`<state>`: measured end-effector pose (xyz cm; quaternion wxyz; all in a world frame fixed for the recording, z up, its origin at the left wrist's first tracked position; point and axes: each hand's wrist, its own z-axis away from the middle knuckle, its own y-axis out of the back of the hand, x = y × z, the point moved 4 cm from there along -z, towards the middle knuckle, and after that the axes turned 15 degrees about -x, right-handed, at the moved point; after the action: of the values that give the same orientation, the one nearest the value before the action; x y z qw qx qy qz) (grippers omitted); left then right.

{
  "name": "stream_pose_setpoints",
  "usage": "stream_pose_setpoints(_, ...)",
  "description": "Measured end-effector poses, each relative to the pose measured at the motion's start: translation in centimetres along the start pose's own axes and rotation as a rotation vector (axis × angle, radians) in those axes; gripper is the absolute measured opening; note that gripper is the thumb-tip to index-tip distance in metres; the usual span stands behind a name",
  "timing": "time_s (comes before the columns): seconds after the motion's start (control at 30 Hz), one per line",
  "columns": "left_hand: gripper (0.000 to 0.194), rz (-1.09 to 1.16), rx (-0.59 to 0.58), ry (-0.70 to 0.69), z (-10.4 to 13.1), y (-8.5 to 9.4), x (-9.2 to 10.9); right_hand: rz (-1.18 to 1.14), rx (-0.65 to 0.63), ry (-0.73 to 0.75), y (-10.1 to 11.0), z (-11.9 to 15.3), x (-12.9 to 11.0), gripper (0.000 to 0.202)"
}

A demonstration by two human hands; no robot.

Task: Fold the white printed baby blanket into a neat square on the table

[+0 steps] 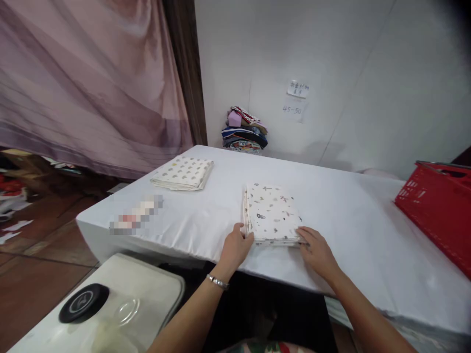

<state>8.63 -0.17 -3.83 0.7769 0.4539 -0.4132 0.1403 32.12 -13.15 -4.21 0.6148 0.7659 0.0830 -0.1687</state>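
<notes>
A folded white cloth (274,212) with a small scattered print lies in front of me on the white-covered table (342,215). At its near left corner, my left hand (236,249) has the thumb and fingers closed around the edge. My right hand (317,250) grips the near right corner, fingertips on top and the thumb low at the front edge. The parts of the fingers under the layers are hidden. Farther left, a second folded cloth (184,172), cream with a grey-green print, rests flat and untouched.
A red plastic basket (437,211) stands at the table's right end. Folded fabrics are stacked (245,132) against the back wall. A blurred-out item (136,215) lies near the left edge. A pale lid-like surface (143,279) with a black round object (84,303) sits lower left, below a pink curtain (110,88).
</notes>
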Motion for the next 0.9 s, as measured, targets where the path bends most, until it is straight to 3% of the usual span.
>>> stream_pose_setpoints(0.13, 0.041, -0.032, -0.002, 0.019, 0.1, -0.3, 0.0, -0.131, -0.026, 0.106, 1.1, -2.7, -3.5, 0.043)
stream_pose_setpoints(0.3, 0.035, -0.082, 0.008, 0.027, 0.3, -0.5, -0.1, -0.083, -0.012, 0.255, 1.1, -9.0, -7.5, 0.042)
stream_pose_setpoints(0.43, 0.032, -0.177, -0.002, 0.035, 0.6, -0.4, 0.1, 0.083, -0.160, 0.174, -2.1, -13.3, -6.3, 0.048)
stream_pose_setpoints(0.5, 0.032, -0.222, 0.003, 0.032, 0.6, -0.4, 0.1, 0.164, -0.273, 0.114, -4.2, -14.2, -5.0, 0.050)
stream_pose_setpoints(0.6, 0.033, -0.266, -0.001, 0.027, 0.5, -0.4, -0.1, 0.236, -0.296, 0.111, -6.2, -14.3, -3.8, 0.048)
stream_pose_setpoints(0.7, 0.032, -0.272, -0.038, 0.032, 0.2, -0.1, 0.0, 0.257, -0.297, 0.101, -6.7, -14.0, -3.7, 0.049)
stream_pose_setpoints(0.77, 0.030, -0.271, -0.053, 0.032, 0.0, 0.4, 0.3, 0.258, -0.366, 0.057, -6.6, -13.9, -3.8, 0.052)
stream_pose_setpoints(0.9, 0.032, -0.331, 0.090, -0.059, -0.6, 1.8, 2.3, 0.251, -0.540, -0.025, -5.8, -14.2, -4.1, 0.058)
